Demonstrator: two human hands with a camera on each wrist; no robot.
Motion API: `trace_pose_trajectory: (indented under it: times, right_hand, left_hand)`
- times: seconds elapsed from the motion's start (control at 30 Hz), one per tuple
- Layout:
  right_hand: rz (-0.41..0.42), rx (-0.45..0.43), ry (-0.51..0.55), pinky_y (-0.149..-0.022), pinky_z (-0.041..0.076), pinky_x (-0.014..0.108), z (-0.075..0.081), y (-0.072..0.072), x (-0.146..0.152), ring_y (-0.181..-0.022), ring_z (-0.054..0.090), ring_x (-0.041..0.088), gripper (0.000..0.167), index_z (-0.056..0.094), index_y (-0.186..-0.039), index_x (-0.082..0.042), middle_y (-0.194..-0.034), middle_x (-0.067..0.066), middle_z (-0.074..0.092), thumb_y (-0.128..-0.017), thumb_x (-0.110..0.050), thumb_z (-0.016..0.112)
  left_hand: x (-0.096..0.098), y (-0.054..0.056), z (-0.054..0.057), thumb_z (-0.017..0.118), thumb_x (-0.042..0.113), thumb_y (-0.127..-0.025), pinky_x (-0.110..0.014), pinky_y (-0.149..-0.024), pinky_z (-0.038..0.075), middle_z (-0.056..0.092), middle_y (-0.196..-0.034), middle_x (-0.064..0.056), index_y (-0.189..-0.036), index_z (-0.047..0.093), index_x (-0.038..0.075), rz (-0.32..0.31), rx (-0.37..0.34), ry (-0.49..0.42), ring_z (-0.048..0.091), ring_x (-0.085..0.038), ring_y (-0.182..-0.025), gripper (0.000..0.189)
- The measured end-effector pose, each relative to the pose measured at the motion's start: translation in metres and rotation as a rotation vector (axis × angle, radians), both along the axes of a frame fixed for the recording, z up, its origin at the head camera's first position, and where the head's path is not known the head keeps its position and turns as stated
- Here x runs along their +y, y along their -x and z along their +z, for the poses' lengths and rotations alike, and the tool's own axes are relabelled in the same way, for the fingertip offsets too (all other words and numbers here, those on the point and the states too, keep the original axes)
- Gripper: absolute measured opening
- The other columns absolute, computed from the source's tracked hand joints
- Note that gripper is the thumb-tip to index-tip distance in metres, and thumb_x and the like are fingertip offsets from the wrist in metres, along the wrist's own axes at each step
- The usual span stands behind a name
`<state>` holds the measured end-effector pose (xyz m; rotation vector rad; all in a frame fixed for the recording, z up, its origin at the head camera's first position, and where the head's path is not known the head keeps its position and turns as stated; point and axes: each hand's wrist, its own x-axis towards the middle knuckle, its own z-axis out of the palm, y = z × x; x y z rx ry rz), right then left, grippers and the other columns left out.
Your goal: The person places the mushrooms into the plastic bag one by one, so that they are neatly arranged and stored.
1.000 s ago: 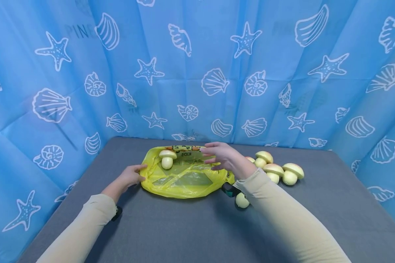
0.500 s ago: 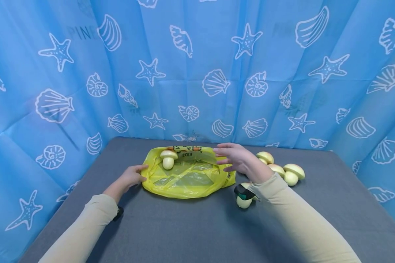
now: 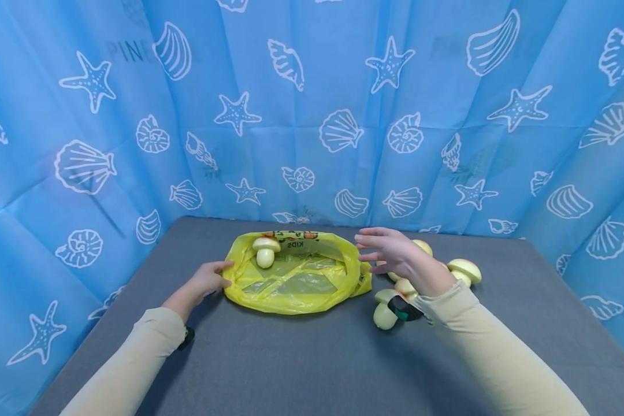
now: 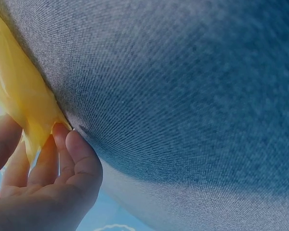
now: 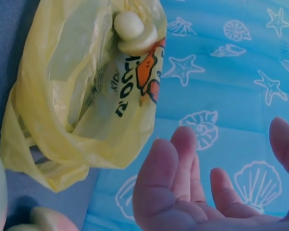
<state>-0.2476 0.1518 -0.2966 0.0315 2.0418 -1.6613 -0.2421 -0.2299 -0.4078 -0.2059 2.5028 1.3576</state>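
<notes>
A yellow plastic bag (image 3: 291,303) lies on its side on the grey table, its mouth spread towards me. Inside, near its left end, stands one pale toy mushroom (image 3: 266,253). My left hand (image 3: 204,281) holds the bag's left edge between thumb and fingers; the left wrist view shows yellow film (image 4: 26,91) at the fingertips. Just off the bag's right edge, my right hand (image 3: 395,257) hovers with fingers spread and nothing in them. The right wrist view shows the right hand (image 5: 192,192) apart from the bag (image 5: 120,154).
Several more toy mushrooms lie to the right, partly hidden by my right hand and forearm: a near mushroom (image 3: 384,315) beside the bag and a far mushroom (image 3: 465,269). A blue shell-print curtain (image 3: 312,115) stands behind the grey table (image 3: 270,370).
My right hand has moved right, from over the bag's right part to beside it, uncovering the bag's edge and the near mushroom. The left hand stays at the bag's left edge.
</notes>
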Motion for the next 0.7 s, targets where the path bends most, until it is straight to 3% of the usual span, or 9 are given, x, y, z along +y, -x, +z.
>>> trace_pose_trajectory:
  times: [0.4,0.57,0.7]
  right_hand:
    - [0.01,0.038,-0.048,-0.09,0.046,0.041,0.006,-0.01,0.019,-0.128,0.045,0.037,0.066,0.02,-0.153,-0.001,-0.15,0.024,0.033,-0.102,-0.03,0.049]
    - [0.019,0.045,-0.054,-0.09,0.045,0.043,0.006,-0.013,0.027,-0.116,0.052,0.031,0.068,0.019,-0.153,0.0,-0.149,0.024,0.034,-0.102,-0.031,0.05]
    - [0.018,0.046,-0.063,-0.097,0.042,0.05,0.005,-0.015,0.036,-0.123,0.048,0.036,0.069,0.018,-0.153,0.0,-0.151,0.025,0.032,-0.101,-0.032,0.051]
  left_hand:
    - [0.001,0.001,0.0,0.054,-0.005,-0.094,-0.055,-0.109,0.031,0.024,-0.153,-0.029,-0.148,0.033,-0.004,0.001,0.007,0.002,0.021,-0.045,-0.14,0.058]
    - [0.0,0.001,-0.001,0.054,-0.005,-0.095,-0.055,-0.108,0.032,0.024,-0.153,-0.029,-0.149,0.032,-0.004,0.004,0.001,0.01,0.021,-0.045,-0.14,0.058]
    - [0.0,0.001,-0.001,0.055,-0.004,-0.095,-0.055,-0.107,0.033,0.024,-0.153,-0.03,-0.149,0.032,-0.004,0.006,-0.001,0.016,0.022,-0.045,-0.14,0.058]
